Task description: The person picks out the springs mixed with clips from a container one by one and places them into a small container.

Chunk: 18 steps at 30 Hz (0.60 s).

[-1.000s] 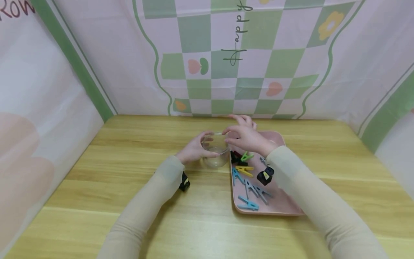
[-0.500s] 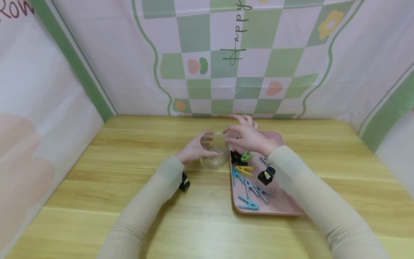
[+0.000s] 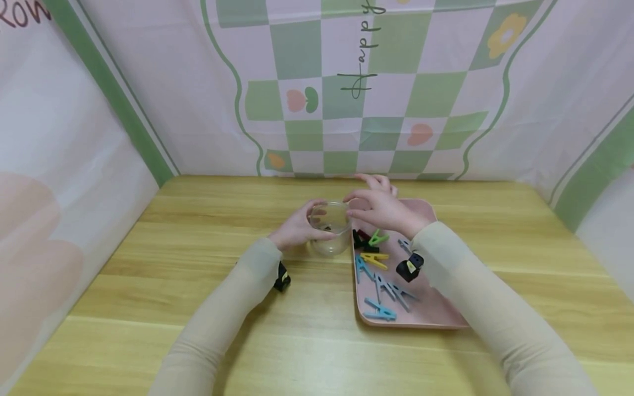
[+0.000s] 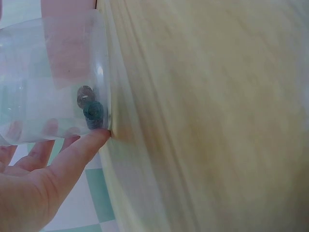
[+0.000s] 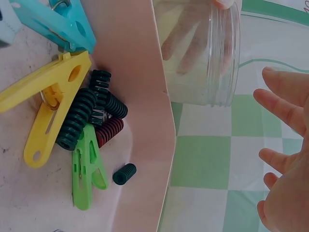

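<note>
My left hand [image 3: 299, 226] grips a clear jar [image 3: 331, 246] that stands upright on the table, with thumb and fingers on either side of it. In the left wrist view, a reddish-brown coil spring [image 4: 85, 97] and a dark green coil spring [image 4: 94, 114] lie at the bottom of the jar. Close to the jar's rim, my right hand [image 3: 383, 210] hovers with fingers spread apart and nothing between them. Beside the jar is a pink tray [image 3: 431, 313]. Several dark green coil springs [image 5: 77, 119] and a dark red one [image 5: 110, 131] lie in it.
Also in the tray are a green clothespin [image 3: 378, 238], a yellow clothespin [image 3: 375, 259] and several blue and grey ones, including a light blue clothespin [image 3: 380, 310]. The tray's left wall stands close to the jar. A patterned cloth [image 3: 342, 99] hangs behind the wooden table [image 3: 198, 247].
A small dark thing now shows inside the jar, where none showed before. My right hand has shifted slightly to the right and its fingers are a little farther from the rim. The left hand stays put.
</note>
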Tool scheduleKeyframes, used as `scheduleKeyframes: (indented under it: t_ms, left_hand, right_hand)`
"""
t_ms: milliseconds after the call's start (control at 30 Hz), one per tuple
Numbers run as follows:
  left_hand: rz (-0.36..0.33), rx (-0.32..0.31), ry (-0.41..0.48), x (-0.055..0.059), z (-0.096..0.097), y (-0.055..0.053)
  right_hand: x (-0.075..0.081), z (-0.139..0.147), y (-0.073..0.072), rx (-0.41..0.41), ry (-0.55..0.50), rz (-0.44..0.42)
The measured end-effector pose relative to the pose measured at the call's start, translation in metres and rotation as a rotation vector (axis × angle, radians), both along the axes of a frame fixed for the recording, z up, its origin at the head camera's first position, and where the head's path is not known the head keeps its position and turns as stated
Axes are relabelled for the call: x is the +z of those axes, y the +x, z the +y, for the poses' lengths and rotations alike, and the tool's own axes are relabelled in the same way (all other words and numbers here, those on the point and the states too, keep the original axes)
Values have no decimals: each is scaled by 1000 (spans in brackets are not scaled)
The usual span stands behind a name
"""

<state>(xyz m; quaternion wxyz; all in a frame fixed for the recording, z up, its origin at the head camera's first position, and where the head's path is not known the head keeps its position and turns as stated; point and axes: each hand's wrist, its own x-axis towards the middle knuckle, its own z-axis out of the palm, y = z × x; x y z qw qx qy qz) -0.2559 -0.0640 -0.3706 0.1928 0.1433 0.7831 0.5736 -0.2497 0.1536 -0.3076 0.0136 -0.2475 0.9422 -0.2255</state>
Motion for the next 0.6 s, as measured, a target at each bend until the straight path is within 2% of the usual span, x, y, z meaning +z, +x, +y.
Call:
scheduleKeyframes:
  t_ms: [600]
  left_hand:
    - [14,7,-5,-1,0,-1]
  right_hand:
    - [1,8,-1,-18,29,-9]
